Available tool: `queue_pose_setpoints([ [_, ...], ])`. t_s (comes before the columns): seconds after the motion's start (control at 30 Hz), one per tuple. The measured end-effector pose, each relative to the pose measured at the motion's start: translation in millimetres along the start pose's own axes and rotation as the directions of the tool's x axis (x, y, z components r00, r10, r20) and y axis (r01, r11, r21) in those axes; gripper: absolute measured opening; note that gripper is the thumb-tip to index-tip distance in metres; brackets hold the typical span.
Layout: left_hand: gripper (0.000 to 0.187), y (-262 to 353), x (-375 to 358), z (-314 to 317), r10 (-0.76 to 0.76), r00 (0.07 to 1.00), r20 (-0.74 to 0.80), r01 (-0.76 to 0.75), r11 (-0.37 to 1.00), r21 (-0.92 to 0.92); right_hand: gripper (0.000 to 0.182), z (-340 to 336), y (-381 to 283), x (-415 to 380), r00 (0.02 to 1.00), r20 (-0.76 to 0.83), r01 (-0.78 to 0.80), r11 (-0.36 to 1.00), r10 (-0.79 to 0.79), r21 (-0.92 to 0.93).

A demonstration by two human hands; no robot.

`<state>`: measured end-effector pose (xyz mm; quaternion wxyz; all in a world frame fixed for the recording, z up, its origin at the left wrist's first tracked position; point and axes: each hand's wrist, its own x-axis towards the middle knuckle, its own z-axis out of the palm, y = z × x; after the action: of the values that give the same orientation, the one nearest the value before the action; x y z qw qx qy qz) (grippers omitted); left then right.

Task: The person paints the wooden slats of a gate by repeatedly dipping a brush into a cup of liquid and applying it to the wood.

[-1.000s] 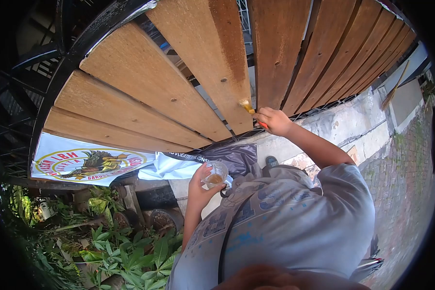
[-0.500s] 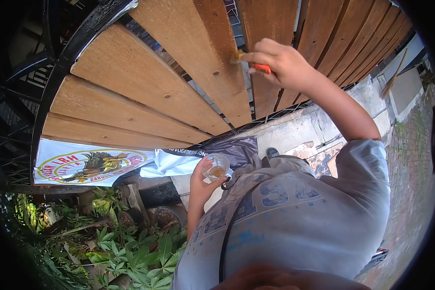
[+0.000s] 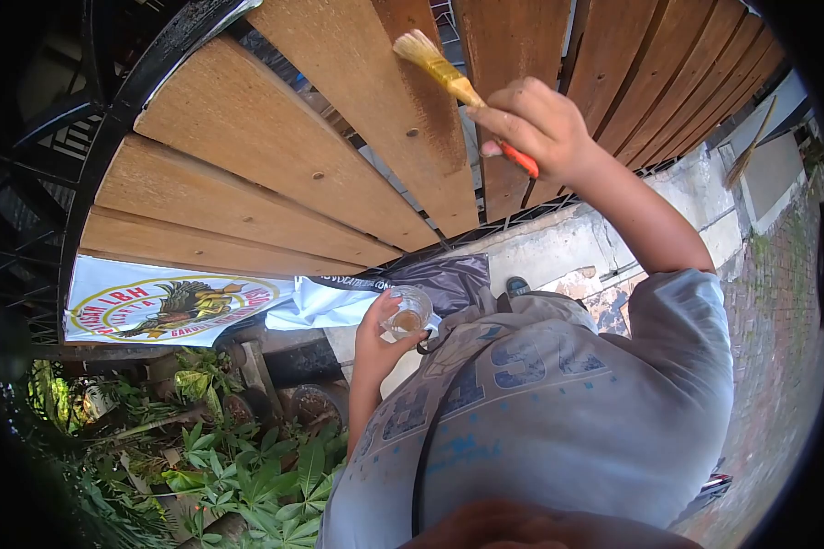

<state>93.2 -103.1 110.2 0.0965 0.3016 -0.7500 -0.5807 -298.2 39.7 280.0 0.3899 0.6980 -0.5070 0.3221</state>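
By the right hand [image 3: 542, 128], clamped on its orange handle [image 3: 521, 159], a paintbrush [image 3: 449, 79] is held over a partly darkened slat [image 3: 389, 108]; whether wood is touched cannot quite be told. The slat's long edges are bordered by gaps. Lower down, a clear cup [image 3: 408, 314] is clasped in the left hand [image 3: 375, 349], with open room between the hands.

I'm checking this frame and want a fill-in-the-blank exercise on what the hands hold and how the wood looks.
1. The right hand grips the orange-red handle of a ____.
2. The clear cup is held in the person's ____.
3. The slats on the picture's right look ____ in colour than the slats on the picture's left.

Missing words: brush; left hand; darker.
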Motion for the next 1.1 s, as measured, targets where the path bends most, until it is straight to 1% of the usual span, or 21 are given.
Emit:
queue_pose_setpoints([
  [0.1,0.099,-5.5,-1.5,-2.8,-0.005,1.0,-0.017,0.005,1.0,0.005,0.047,39.2,-16.6,-61.2,0.985,0.064,-0.161,0.985,0.157,0.061],
  [0.17,0.099,-7.3,-2.4,-2.5,-0.004,0.999,-0.032,0.005,1.0,0.002,0.044,59.7,-34.6,-99.8,0.964,0.149,-0.237,0.967,0.222,0.092],
  [0.2,0.098,-7.4,-2.8,-2.3,-0.014,0.999,-0.033,0.014,1.0,-0.01,0.044,70.5,-45.0,-120.7,0.964,0.148,-0.237,0.967,0.222,0.093],
  [0.27,0.098,-7.8,-3.6,-2.0,-0.026,0.999,-0.037,0.025,0.999,-0.019,0.043,91.1,-64.7,-159.1,0.857,0.357,-0.434,0.895,0.373,0.106],
  [0.3,0.098,-7.7,-3.5,-2.3,-0.02,0.999,-0.034,0.019,1.0,-0.015,0.043,99.6,-70.7,-172.0,0.857,0.354,-0.436,0.893,0.375,0.108],
  [0.37,0.098,-7.4,-2.9,-1.9,-0.015,0.999,-0.028,0.015,1.0,-0.008,0.037,112.4,-78.4,-193.7,0.739,0.507,-0.558,0.825,0.444,0.092],
  [0.43,0.097,-6.8,-1.3,-2.1,-0.031,0.999,-0.029,0.031,0.999,0.007,0.034,118.1,-78.5,-201.7,0.721,0.516,-0.579,0.811,0.462,0.084],
  [0.5,0.097,-6.7,0.9,-2.5,-0.033,0.999,-0.03,0.033,0.999,0.004,0.025,115.8,-73.6,-196.7,0.765,0.498,-0.519,0.849,0.409,0.1],
  [0.53,0.098,-6.9,1.0,-2.6,-0.037,0.999,-0.027,0.037,0.999,-0.001,0.025,109.4,-69.0,-184.3,0.763,0.497,-0.524,0.846,0.413,0.102],
  [0.6,0.098,-8.0,1.9,-1.4,-0.043,0.999,-0.027,0.043,0.999,-0.003,0.024,92.1,-52.6,-154.4,0.804,0.418,-0.504,0.858,0.423,0.1],
  [0.63,0.099,-7.9,3.0,-0.4,-0.044,0.999,-0.029,0.044,0.999,-0.011,0.024,83.0,-43.5,-138.5,0.799,0.419,-0.511,0.854,0.431,0.096],
  [0.7,0.099,-6.3,5.7,1.8,-0.057,0.998,-0.019,0.057,0.998,-0.012,0.027,62.8,-27.2,-104.8,0.867,0.32,-0.435,0.893,0.382,0.111],
  [0.73,0.1,-5.8,6.9,2.7,-0.068,0.997,-0.019,0.068,0.998,-0.014,0.027,51.7,-23.7,-88.2,0.865,0.322,-0.437,0.893,0.385,0.107],
  [0.8,0.103,-10.8,10.8,4.3,-0.058,0.998,-0.019,0.057,0.998,-0.033,0.036,32.6,-15.6,-56.7,0.927,0.179,-0.347,0.934,0.329,0.082],
  [0.83,0.106,-12.5,12.0,4.9,-0.05,0.998,-0.022,0.049,0.998,-0.05,0.036,25.9,-10.9,-44.8,0.928,0.181,-0.345,0.935,0.326,0.084],
  [0.9,0.106,-8.2,13.9,6.8,-0.05,0.998,-0.024,0.049,0.998,-0.05,0.042,14.4,-1.3,-25.0,0.982,-0.041,-0.181,0.982,0.183,0.048],
  [0.93,0.105,-6.3,15.4,7.9,-0.047,0.999,-0.024,0.046,0.998,-0.047,0.046,8.0,2.5,-15.6,0.986,-0.09,-0.14,0.99,0.142,0.031],
  [0.97,0.105,-5.5,16.8,8.8,-0.048,0.999,-0.025,0.047,0.998,-0.047,0.046,7.0,4.8,-13.4,0.986,-0.091,-0.14,0.99,0.142,0.033],
  [1.03,0.104,-3.6,19.4,9.5,-0.045,0.999,-0.019,0.044,0.998,-0.053,0.048,6.5,8.3,-12.1,0.982,-0.151,-0.106,0.994,0.11,0.039],
  [1.1,0.104,-2.1,21.2,10.2,-0.038,0.999,-0.022,0.037,0.998,-0.054,0.049,15.9,1.5,-24.1,0.981,-0.15,-0.111,0.992,0.12,0.063],
])
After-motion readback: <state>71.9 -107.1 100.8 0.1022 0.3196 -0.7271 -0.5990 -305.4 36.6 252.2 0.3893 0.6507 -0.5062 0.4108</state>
